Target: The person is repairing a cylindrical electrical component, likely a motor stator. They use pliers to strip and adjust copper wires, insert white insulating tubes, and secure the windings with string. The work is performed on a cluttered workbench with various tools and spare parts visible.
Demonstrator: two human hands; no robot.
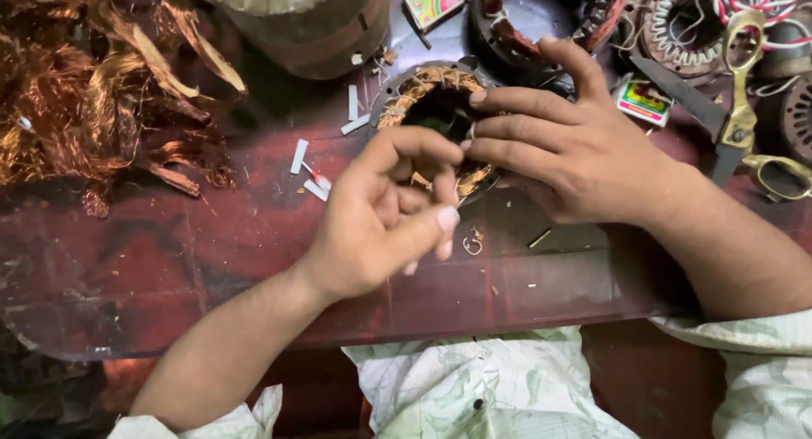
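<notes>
Across the dark red desk (pixel 169 261), a big tangle of stripped copper wire (pixel 76 92) is lying at the far left, well apart from the work. At the middle, a round motor stator (pixel 431 96) with copper windings is sitting flat, half covered by both hands. It is looking heavy and stiff at its metal ring, so the outer rim seems the safe place to grip; the thin windings are probably soft and easily nicked. The right hand (pixel 575 151) is pressing down on the stator's right side, fingers spread. The left hand (pixel 389 219) is curling loosely, fingertips pinching something fine at the near edge; what exactly, I cannot tell. Brass-handled scissors (pixel 736 109) are lying at the far right, other stators crowding behind, and white paper slips (pixel 313 172) are scattered left.
</notes>
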